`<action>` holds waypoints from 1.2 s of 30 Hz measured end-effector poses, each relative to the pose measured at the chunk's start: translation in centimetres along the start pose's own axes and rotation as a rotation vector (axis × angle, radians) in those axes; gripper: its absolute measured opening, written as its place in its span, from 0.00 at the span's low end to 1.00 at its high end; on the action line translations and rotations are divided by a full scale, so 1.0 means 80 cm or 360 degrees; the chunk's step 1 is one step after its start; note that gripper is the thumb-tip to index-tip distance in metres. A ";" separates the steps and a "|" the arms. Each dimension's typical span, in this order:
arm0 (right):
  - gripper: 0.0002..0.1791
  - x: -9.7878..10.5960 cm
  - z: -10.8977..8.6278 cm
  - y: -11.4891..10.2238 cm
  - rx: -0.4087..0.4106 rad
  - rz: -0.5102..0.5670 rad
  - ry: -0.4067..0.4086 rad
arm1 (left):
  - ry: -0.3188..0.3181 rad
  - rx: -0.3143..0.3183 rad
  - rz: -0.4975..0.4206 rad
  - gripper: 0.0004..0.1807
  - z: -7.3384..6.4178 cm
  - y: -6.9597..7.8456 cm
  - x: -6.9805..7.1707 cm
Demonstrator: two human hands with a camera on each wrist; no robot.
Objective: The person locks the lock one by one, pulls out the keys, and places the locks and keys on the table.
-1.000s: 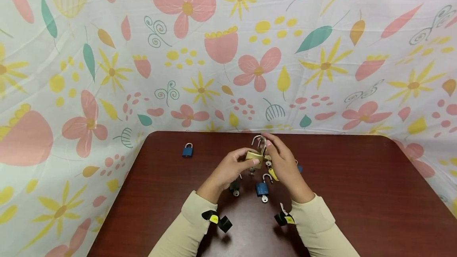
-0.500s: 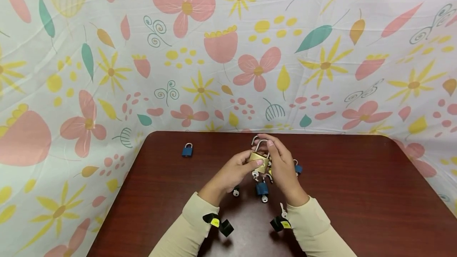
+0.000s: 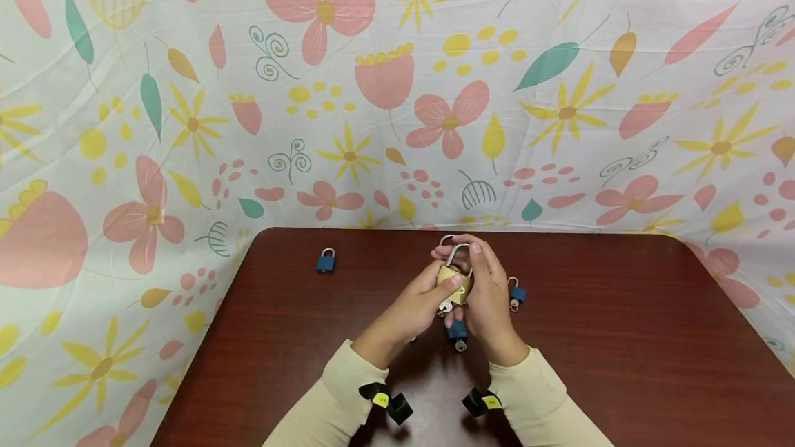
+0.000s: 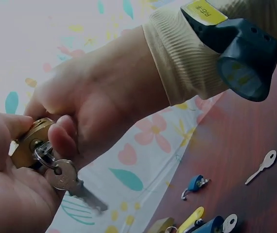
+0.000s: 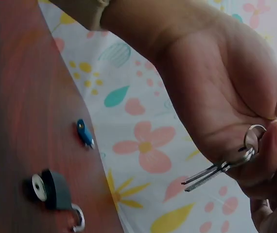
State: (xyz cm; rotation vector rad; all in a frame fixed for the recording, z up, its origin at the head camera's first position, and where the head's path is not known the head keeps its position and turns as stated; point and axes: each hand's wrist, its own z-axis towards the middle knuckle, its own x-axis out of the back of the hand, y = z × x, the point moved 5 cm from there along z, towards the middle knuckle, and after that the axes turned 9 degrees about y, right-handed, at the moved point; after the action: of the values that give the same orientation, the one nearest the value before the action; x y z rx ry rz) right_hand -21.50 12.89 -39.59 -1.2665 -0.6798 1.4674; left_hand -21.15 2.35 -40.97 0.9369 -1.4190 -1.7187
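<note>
A brass padlock [image 3: 460,296] is held up between both hands over the middle of the table. My left hand [image 3: 406,312] grips its body, thumb lying across the front face. My right hand [image 3: 493,299] curls around the right side, with thumb and fingertips at the steel shackle [image 3: 457,250]. Keys [image 4: 66,177] hang on a ring from the underside of the padlock in the left wrist view. The same keys [image 5: 211,172] dangle below the fingers in the right wrist view. The shackle's right leg is partly hidden by the right hand.
A blue padlock [image 3: 326,261] stands at the back left, another blue padlock [image 3: 517,294] with a key right of the hands. Below them is a blue padlock [image 3: 457,330]. A dark padlock [image 5: 56,189], a yellow padlock [image 4: 194,217] and a loose key [image 4: 263,166] lie on the table.
The brass padlock has shifted slightly down and right. My right hand has moved closer around it, uncovering the blue padlock at right. My left hand now mostly covers the dark padlock.
</note>
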 end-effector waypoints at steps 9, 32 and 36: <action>0.24 -0.008 -0.011 0.004 0.0008 0.0048 0.0192 | 0.0002 -0.0075 0.0014 0.15 -0.005 0.008 -0.004; 0.24 -0.010 -0.019 0.008 0.0016 -0.0014 0.0268 | 0.0024 -0.0043 0.0033 0.15 -0.002 0.006 0.000; 0.25 -0.009 -0.015 0.006 -0.0009 -0.0024 0.0188 | 0.0052 0.0021 0.0017 0.13 0.000 0.002 0.003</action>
State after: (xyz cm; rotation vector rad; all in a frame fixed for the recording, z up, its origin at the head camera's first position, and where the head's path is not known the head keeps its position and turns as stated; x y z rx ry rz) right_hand -20.58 11.81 -40.14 -1.3384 -0.6135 1.3677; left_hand -21.23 2.12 -40.86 0.9587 -1.4136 -1.6802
